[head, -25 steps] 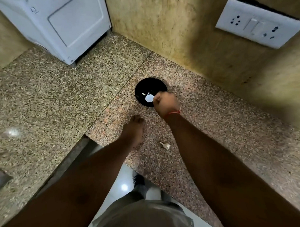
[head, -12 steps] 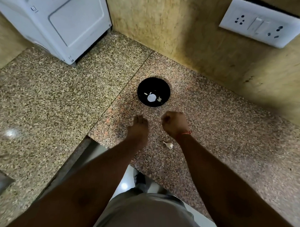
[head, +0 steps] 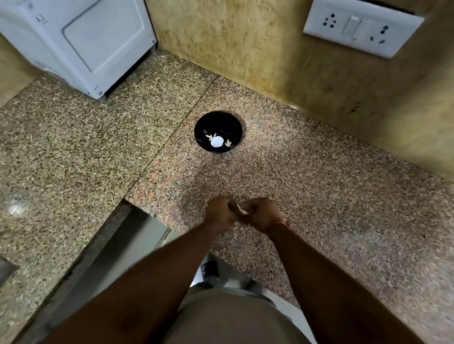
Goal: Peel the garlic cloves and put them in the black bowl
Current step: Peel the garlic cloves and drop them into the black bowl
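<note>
Two hands meet over the granite counter [head: 323, 190], well short of the black bowl [head: 219, 121], and we read the moment as the start of another peel. Between them sits a pale clove [head: 241, 210], only a sliver of it showing. Our left hand [head: 220, 215] has its fingers curled in toward that sliver; our right hand [head: 261, 214], a red thread at its wrist, curls the same way from the other side, and both appear to pinch it. The clove lies right at the fingertips of both hands, neither one clearly nearer. Its long axis seems to run on a slant from the left hand toward the right, though so little shows that we cannot be sure.

Beyond the hands, toward the wall, the bowl already holds a few peeled cloves [head: 228, 143] around a bright white spot, which may be glare. Once the skin is off, the carry runs straight ahead from the hands to the bowl, and we judge the right hand marginally better lined up for it.

Much is hidden: the fingertips, the skin and any tear in it. We cannot tell whether peeling has begun.
</note>
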